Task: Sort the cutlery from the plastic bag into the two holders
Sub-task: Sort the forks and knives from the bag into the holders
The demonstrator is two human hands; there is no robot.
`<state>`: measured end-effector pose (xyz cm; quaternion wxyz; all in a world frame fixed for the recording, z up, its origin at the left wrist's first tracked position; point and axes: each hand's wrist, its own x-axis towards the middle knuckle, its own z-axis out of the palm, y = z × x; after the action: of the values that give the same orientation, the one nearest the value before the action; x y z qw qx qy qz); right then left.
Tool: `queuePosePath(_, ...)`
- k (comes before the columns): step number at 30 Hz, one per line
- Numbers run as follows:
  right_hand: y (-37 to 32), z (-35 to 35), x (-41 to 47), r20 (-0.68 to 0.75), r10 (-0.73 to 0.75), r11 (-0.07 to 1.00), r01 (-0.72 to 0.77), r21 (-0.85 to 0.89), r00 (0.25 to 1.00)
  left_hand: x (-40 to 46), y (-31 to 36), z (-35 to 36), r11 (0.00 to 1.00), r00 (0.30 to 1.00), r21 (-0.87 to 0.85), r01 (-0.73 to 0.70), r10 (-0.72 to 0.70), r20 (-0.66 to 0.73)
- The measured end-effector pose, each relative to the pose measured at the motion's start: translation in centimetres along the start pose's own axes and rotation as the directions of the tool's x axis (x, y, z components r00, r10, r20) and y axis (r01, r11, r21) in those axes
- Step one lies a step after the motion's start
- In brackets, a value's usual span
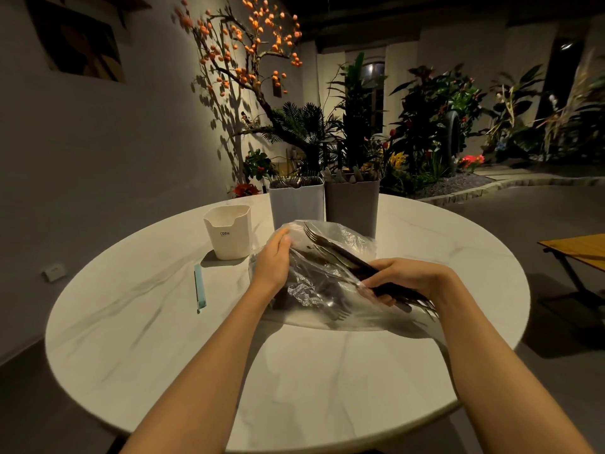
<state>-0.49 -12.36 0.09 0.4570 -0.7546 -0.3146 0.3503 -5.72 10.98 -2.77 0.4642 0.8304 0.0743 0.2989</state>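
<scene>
1. Looking down through the head camera, I see a round white marbled table (pixel 327 388) with both my bare forearms reaching over it.
2. My left hand (pixel 273 257) is closed on the left side of the clear plastic bag (pixel 327 290), fingers curled over its upper edge.
3. My right hand (pixel 412 280) is clenched around a bundle of dark-handled cutlery (pixel 340 253) at the bag's right end; the handles stick out past my palm toward the lower right.
4. At least one fork's tines point up and to the left inside the bag, and another fork (pixel 337 311) lies lower in it, tines toward me.
5. The bag rests on the table in front of the two holders, which stand touching side by side at the far edge.
6. The light grey holder (pixel 296 204) on the left shows fork tines at its rim; the dark grey holder (pixel 352 204) on the right shows other utensil ends, too dim to tell which.
7. A cream cup (pixel 229 234) marked "CRBW" stands left of the bag, and a pale blue stick (pixel 199 290) lies near it on the table.
</scene>
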Motion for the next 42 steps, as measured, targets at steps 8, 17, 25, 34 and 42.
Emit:
queuePosePath(8,-0.2,0.0,0.1,-0.107,-0.069,0.995,0.076,0.063,0.992,0.1,-0.5,0.0,0.993,0.989,0.113,-0.040,0.055,-0.134)
queuePosePath(17,0.5,-0.8,0.6,-0.086,-0.098,0.979,0.112,0.168,0.991,0.3,-0.3,-0.3,1.000,0.965,-0.009,0.011,-0.013,-0.264)
queuePosePath(25,1.1,-1.0,1.5,-0.035,-0.176,0.935,0.178,0.307,0.984,-0.2,-0.6,0.0,0.984,0.990,0.143,-0.109,0.120,-0.077)
queuePosePath(34,0.9,-0.9,1.8,0.073,-0.245,0.904,0.201,0.378,0.967,-0.1,0.2,0.9,0.850,0.901,0.441,-0.289,0.397,-0.176)
queuePosePath(42,0.7,-0.7,1.9,0.132,-0.266,0.909,0.203,0.363,0.955,0.1,0.2,0.3,0.533,0.674,0.639,-0.554,0.738,-0.030)
